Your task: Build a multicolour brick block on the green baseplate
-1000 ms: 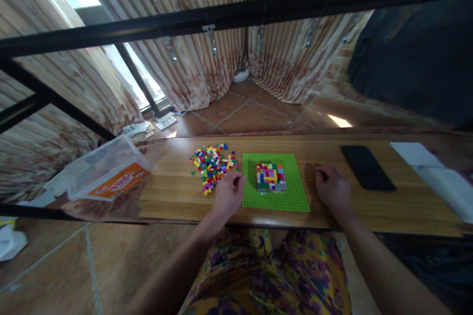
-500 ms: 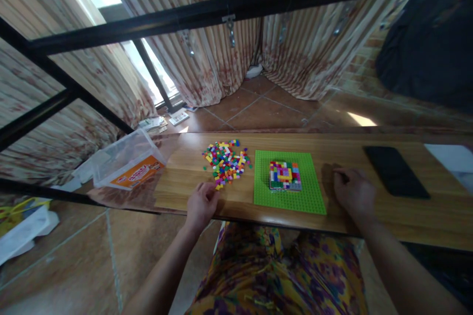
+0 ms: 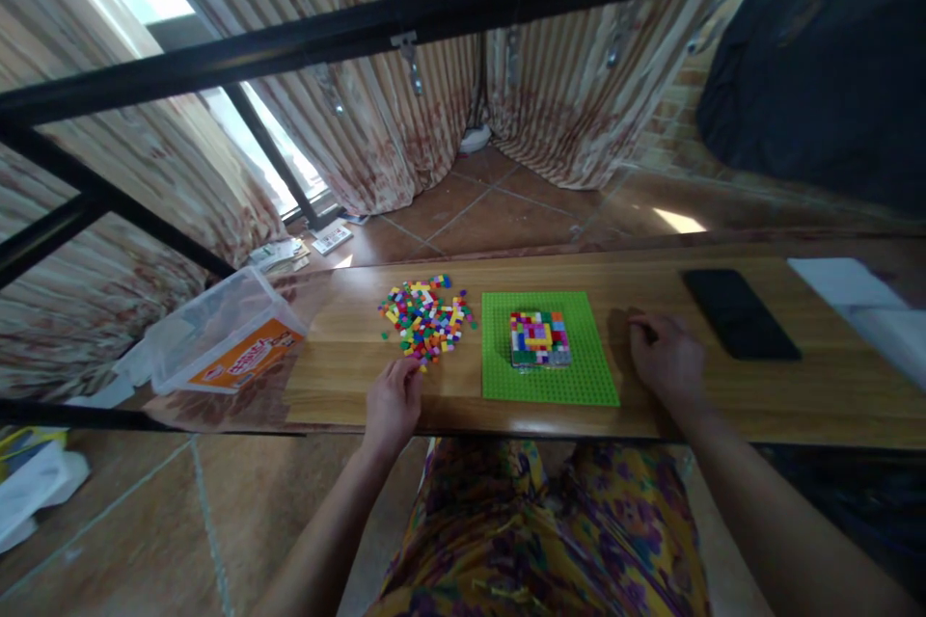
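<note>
My left hand (image 3: 393,402) is at the near edge of a pile of small colourful toy bricks (image 3: 428,316), fingers bent and pressed together. Whatever its fingertips may hold is too small to make out. On the green baseplate (image 3: 550,386) stands a low, squarish build of mixed-colour bricks (image 3: 539,339), with a yellow and purple middle. My right hand (image 3: 667,359) rests on the wooden table just right of the baseplate, apart from it. Its fingers are curled into a loose fist, and nothing shows in them.
A clear plastic box (image 3: 224,328) with an orange label stands at the table's left end. A black phone-like slab (image 3: 742,313) and white paper (image 3: 843,281) lie to the right. A dark metal bar (image 3: 325,48) crosses beyond the table, before striped curtains (image 3: 405,145).
The whole view has shifted a little as the head turned. Both hands keep nearly the same places relative to the bricks and baseplate. The build looks the same.
</note>
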Available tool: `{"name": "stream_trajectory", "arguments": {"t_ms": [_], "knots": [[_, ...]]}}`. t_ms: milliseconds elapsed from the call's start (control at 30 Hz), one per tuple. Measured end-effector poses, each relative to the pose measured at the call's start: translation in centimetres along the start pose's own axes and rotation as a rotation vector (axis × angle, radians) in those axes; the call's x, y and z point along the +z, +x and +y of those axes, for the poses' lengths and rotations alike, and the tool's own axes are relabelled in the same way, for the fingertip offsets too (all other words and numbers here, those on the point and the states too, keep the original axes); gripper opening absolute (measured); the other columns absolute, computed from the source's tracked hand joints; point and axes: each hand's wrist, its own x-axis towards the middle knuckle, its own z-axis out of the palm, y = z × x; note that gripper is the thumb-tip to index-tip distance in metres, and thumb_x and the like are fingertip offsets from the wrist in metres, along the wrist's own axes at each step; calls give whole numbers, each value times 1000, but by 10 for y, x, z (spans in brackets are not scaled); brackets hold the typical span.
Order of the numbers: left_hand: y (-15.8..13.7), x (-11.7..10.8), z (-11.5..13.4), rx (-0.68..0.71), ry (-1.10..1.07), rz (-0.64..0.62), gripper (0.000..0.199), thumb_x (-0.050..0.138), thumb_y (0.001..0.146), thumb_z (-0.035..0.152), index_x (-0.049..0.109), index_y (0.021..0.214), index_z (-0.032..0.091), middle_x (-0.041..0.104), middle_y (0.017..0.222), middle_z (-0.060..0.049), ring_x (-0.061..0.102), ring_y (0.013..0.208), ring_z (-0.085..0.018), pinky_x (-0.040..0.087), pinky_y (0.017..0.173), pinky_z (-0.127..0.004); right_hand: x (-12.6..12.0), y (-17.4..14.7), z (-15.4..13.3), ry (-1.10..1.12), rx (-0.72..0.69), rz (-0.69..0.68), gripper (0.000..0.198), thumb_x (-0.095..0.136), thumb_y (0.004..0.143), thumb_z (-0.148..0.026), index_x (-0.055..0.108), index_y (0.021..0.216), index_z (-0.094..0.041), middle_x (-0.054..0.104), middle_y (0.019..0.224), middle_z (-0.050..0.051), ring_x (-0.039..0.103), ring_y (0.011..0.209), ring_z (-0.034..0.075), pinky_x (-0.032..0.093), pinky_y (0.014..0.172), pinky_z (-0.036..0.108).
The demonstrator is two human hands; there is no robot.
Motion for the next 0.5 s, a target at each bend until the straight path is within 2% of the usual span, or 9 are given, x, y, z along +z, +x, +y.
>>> {"name": "stream_trajectory", "arguments": {"t_ms": [233,367,500], "knots": [[6,10,43,239,-63,-28,19,45,94,19,63,97,20,70,93,-6,66,86,-18,52,78,-30,0,0,-4,5,56,-21,29,46,87,-31,71,89,-16,68,87,11,61,74,22,46,66,32],[17,24,71,367,-122,-47,19,47,95,20,66,96,21,71,89,-4,66,85,-16,52,79,-27,1,1,-3,28,58,-11,29,46,86,-30,71,88,-15,68,88,12,61,75,21,46,67,32],[29,40,94,436,-196,-71,19,48,95,21,67,97,20,72,90,-4,66,85,-15,52,79,-27,2,1,-3,36,58,-15,29,47,87,-29,71,89,-14,68,89,13,61,78,23,47,70,33]]}}
